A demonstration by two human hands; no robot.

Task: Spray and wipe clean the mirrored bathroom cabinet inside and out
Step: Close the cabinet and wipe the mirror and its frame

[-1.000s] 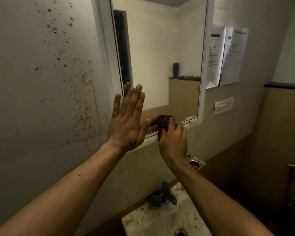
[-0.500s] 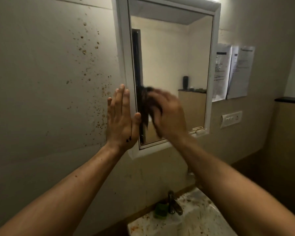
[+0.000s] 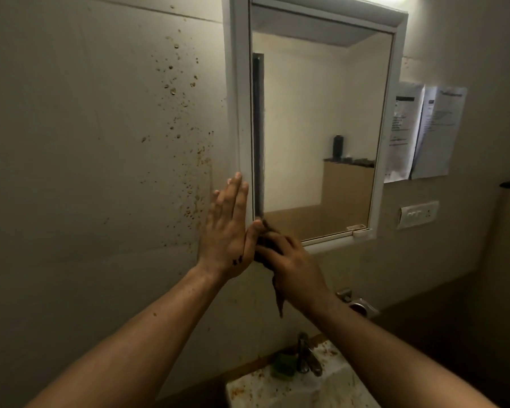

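Down it comes: my right hand (image 3: 290,262) has swept from mid-height down the left edge of the mirror (image 3: 315,128) to its seven o'clock corner, fingers curled tight round the dark cloth (image 3: 278,298). At nine o'clock my left hand (image 3: 228,231) stays flat, fingers straight, bracing the frame of the cabinet (image 3: 237,113). That edge looks covered; the inside, I reckon, is still to come.

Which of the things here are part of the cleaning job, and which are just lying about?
In the job: white-framed mirrored cabinet; dark crumpled cloth, gripped by the right hand; left hand, flat against the frame.
Lying about: two white paper sheets on the wall; white switch plate; metal tap; green object beside it; stained white sink.
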